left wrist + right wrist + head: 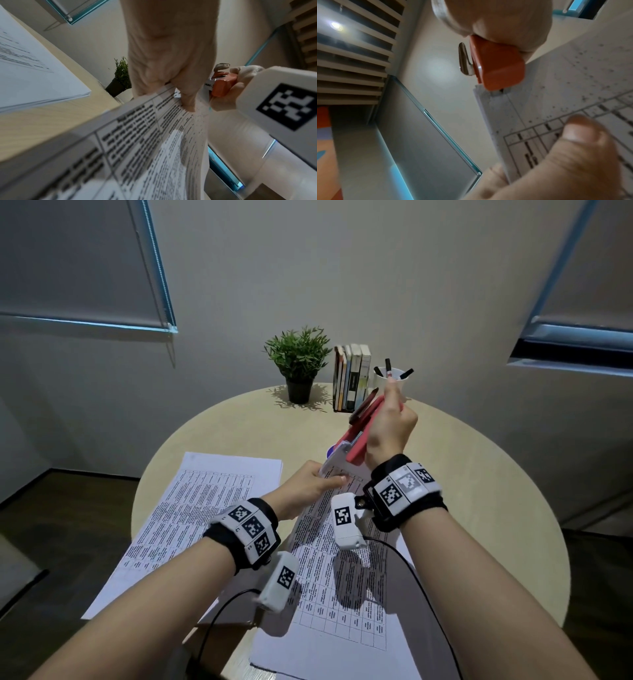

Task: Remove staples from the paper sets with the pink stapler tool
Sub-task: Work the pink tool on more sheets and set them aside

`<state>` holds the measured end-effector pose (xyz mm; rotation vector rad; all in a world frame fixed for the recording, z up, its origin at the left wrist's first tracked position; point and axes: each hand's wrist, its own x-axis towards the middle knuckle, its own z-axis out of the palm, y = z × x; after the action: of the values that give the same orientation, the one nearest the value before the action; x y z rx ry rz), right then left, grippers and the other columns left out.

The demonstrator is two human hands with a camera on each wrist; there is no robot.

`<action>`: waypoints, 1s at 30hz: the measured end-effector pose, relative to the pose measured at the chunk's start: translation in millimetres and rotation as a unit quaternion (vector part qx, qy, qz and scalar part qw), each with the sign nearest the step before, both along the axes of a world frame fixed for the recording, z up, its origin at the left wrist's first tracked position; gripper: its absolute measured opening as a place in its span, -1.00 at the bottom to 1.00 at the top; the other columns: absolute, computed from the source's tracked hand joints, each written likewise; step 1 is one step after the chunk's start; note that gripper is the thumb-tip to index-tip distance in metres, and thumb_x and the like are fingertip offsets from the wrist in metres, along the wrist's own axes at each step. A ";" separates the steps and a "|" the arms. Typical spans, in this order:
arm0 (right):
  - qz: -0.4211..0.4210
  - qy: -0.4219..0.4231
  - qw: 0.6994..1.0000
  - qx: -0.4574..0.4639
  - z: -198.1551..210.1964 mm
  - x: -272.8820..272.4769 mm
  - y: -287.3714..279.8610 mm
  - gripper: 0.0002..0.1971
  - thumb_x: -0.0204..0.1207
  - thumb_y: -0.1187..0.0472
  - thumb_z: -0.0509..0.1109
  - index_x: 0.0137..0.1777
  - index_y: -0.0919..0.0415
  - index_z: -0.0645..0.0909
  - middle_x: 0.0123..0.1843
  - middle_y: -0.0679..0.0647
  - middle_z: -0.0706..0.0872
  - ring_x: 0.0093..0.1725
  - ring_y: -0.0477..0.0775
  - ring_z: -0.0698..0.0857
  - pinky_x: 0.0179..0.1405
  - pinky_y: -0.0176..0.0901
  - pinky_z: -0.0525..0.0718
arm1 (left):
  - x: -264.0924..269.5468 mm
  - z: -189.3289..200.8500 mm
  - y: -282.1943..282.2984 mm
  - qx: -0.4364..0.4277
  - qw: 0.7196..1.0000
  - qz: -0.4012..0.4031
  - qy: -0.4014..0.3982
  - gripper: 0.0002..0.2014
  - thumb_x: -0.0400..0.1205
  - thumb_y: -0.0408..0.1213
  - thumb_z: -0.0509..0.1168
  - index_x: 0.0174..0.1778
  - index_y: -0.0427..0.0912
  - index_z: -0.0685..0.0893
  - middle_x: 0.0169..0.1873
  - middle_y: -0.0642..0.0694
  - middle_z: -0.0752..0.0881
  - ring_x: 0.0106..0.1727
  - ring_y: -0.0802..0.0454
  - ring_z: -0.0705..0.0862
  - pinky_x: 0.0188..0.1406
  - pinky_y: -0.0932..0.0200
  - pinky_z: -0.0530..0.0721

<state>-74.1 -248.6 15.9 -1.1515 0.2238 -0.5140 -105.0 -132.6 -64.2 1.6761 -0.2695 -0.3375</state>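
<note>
My right hand (388, 419) grips the pink stapler tool (359, 436) and holds it tilted above the table, its lower end against the raised top corner of a printed paper set (342, 570). My left hand (322, 482) pinches that set just below the corner, thumb on top. In the right wrist view the stapler (494, 63) touches the paper's top edge (556, 94), with a metal tab beside it and the left thumb (583, 135) on the sheet. In the left wrist view the left hand (171, 75) holds the paper (137, 142) close to the stapler (223, 85). A second paper set (198, 518) lies flat at the left.
At the back of the round wooden table (479, 474) stand a potted plant (298, 361), a row of books (352, 378) and a white cup of markers (392, 380). Black cables run from the wrist cameras over the near edge.
</note>
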 end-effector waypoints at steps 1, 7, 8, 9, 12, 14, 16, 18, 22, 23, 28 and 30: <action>0.000 0.004 1.000 0.000 0.2 0.9 0.5 -0.55 0.64 -0.04 0.33 -0.42 0.22 0.58 -0.48 0.12 0.68 -0.43 0.20 0.70 -0.26 0.19 0.77 | 0.6 -0.3 0.5 0.000 1.000 0.004 -0.002 -0.83 0.67 -0.39 0.26 0.05 -0.35 0.73 -0.16 -0.18 0.77 -0.18 -0.05 0.70 -0.11 0.07 0.65; 0.005 -0.001 1.000 -0.013 -3.1 5.7 0.7 -0.55 0.63 -0.01 0.33 -0.35 0.34 0.61 -0.42 0.25 0.68 -0.47 0.21 0.68 -0.42 0.01 0.68 | 2.3 -1.9 -2.2 0.016 1.000 0.000 -0.011 -0.83 0.67 -0.38 0.27 0.07 -0.37 0.70 -0.22 -0.05 0.75 -0.23 0.10 0.67 -0.14 0.23 0.62; 0.004 -0.001 1.000 -0.013 -3.6 6.3 0.9 -0.56 0.63 0.00 0.33 -0.35 0.34 0.60 -0.43 0.24 0.67 -0.49 0.21 0.67 -0.45 -0.03 0.66 | 1.6 -1.6 -3.0 0.018 1.000 -0.003 -0.014 -0.82 0.67 -0.38 0.27 0.08 -0.39 0.70 -0.21 -0.05 0.75 -0.22 0.11 0.67 -0.13 0.25 0.62; 0.000 -0.001 1.000 -0.011 -3.6 6.6 0.7 -0.56 0.63 0.00 0.34 -0.37 0.34 0.60 -0.46 0.23 0.66 -0.50 0.20 0.66 -0.46 -0.04 0.65 | 2.2 -2.7 -3.2 0.017 1.000 -0.006 -0.015 -0.79 0.67 -0.37 0.26 0.11 -0.41 0.69 -0.19 -0.09 0.75 -0.21 0.11 0.67 -0.14 0.28 0.62; -0.010 -0.002 1.000 -0.009 -2.5 6.4 1.1 -0.52 0.63 0.01 0.33 -0.46 0.29 0.57 -0.55 0.15 0.63 -0.58 0.18 0.64 -0.50 -0.06 0.63 | 1.2 -2.3 -5.0 0.016 1.000 -0.011 -0.013 -0.73 0.68 -0.34 0.27 0.15 -0.48 0.67 -0.07 -0.25 0.73 -0.10 -0.03 0.66 -0.12 0.22 0.62; -0.016 -0.001 1.000 -0.014 -2.5 7.6 2.5 -0.52 0.64 0.01 0.32 -0.48 0.28 0.56 -0.55 0.15 0.62 -0.58 0.19 0.62 -0.52 -0.06 0.62 | 1.0 -2.9 -4.8 0.002 1.000 -0.017 -0.011 -0.73 0.67 -0.33 0.28 0.14 -0.49 0.68 -0.05 -0.31 0.73 -0.07 -0.12 0.65 -0.07 0.07 0.60; -0.020 -0.002 1.000 -0.018 -2.5 8.4 4.6 -0.52 0.59 -0.02 0.33 -0.50 0.27 0.55 -0.53 0.20 0.62 -0.53 0.23 0.63 -0.51 0.01 0.62 | -0.6 -2.4 -4.1 -0.006 1.000 -0.028 0.001 -0.77 0.66 -0.32 0.29 0.07 -0.43 0.71 -0.13 -0.24 0.79 -0.16 -0.10 0.73 -0.14 0.07 0.67; -0.023 0.001 1.000 -0.016 -2.2 9.4 4.5 -0.51 0.57 -0.02 0.34 -0.55 0.25 0.53 -0.55 0.21 0.60 -0.52 0.25 0.62 -0.50 0.06 0.60 | -3.2 -3.1 -3.2 0.013 0.999 -0.041 0.003 -0.85 0.65 -0.33 0.31 -0.05 -0.34 0.74 -0.28 -0.09 0.82 -0.29 0.03 0.77 -0.30 0.17 0.71; -0.012 0.008 1.000 0.014 1.0 9.5 -4.4 -0.56 0.61 0.06 0.37 -0.49 0.24 0.53 -0.55 0.14 0.59 -0.55 0.19 0.61 -0.52 -0.07 0.61 | -9.6 -8.3 7.5 0.089 0.992 -0.085 0.028 -0.88 0.60 -0.57 0.27 -0.13 -0.30 0.67 -0.28 -0.09 0.79 -0.28 0.04 0.75 -0.34 0.19 0.69; -0.010 0.010 1.000 0.026 1.6 9.1 -8.0 -0.60 0.61 0.06 0.38 -0.43 0.25 0.55 -0.50 0.13 0.62 -0.52 0.19 0.64 -0.48 -0.04 0.67 | -10.4 -10.8 12.9 0.099 0.990 -0.093 0.047 -0.86 0.59 -0.61 0.25 -0.11 -0.32 0.64 -0.28 -0.14 0.76 -0.30 0.03 0.73 -0.38 0.19 0.68; -0.083 0.017 0.992 0.092 5.0 4.3 -37.0 -0.69 0.64 0.04 0.34 -0.27 0.22 0.57 -0.29 0.12 0.70 -0.39 0.10 0.73 -0.25 0.03 0.79 | -9.5 2.8 66.5 0.113 0.987 -0.040 0.104 -0.91 0.66 -0.55 0.20 -0.13 -0.31 0.49 -0.39 -0.09 0.46 -0.48 0.08 0.46 -0.55 0.25 0.53; -0.113 0.029 0.986 0.115 0.9 4.4 -51.9 -0.70 0.63 0.03 0.34 -0.25 0.21 0.57 -0.24 0.15 0.73 -0.36 0.14 0.75 -0.23 0.07 0.79 | 1.2 14.0 103.0 0.106 0.988 0.002 0.117 -0.89 0.65 -0.53 0.20 0.07 -0.35 0.52 -0.36 -0.09 0.50 -0.44 0.05 0.46 -0.47 0.20 0.56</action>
<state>-69.7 -300.5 16.8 -0.9204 0.4568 -0.6367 -103.9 -29.6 -50.2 1.8245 -0.0566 -0.5707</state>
